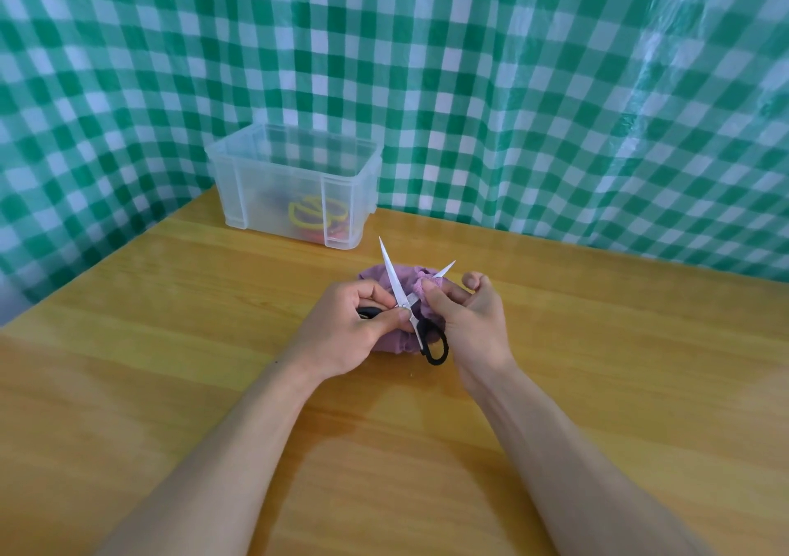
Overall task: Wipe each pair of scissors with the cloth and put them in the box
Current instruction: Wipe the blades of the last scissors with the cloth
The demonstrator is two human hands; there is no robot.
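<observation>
The black-handled scissors [395,282] are held above the middle of the bench [170,342], a little toward its far edge, with the blades spread apart; one blade points up toward the far edge, the other one is wrapped in the purple cloth [407,273] and only its tip comes out. The left hand [348,327] has its grip closed narrow on the scissors, thumb and fingers pinching near the pivot, and one black handle sits inside this hand; the second handle loop hangs free between the two wrists. The right hand [471,318] has its grip pinched on the cloth around the wrapped blade; the rest of the cloth lies bunched on the bench under both hands. The clear plastic box [277,188] stands without lid at the far left corner, well apart from the hands; inside it lie yellow-handled scissors [305,214] and something red beside them. The wood surface is open on the left, on the right and along the near edge, where only the forearms cross it; a green and white checked sheet [512,86] hangs close behind the far edge and the left edge.
</observation>
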